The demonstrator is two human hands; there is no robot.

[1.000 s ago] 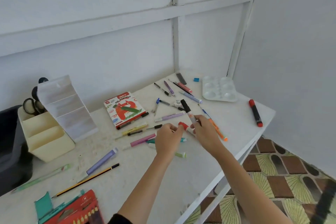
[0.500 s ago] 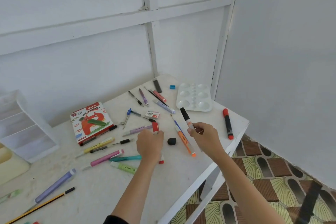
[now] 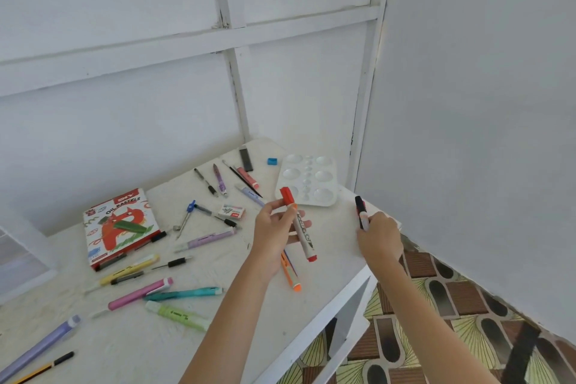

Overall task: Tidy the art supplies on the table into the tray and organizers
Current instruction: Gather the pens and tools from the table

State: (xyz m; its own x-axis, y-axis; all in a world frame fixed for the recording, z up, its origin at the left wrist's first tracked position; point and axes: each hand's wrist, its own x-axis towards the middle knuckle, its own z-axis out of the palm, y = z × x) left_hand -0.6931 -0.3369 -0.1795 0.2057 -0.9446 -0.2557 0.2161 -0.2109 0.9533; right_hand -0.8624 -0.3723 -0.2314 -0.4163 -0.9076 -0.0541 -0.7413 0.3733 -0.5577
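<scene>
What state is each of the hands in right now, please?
Left hand: holding the red-capped marker.
Right hand: holding the black-capped marker.

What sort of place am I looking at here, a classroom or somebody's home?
Probably a home craft corner: a white table against plain white walls, strewn with pens, an oil pastels box and a paint palette, above patterned floor tiles.

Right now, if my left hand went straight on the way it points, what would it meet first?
Probably the palette, just beyond the left hand and its red marker; depth is unclear.
</scene>
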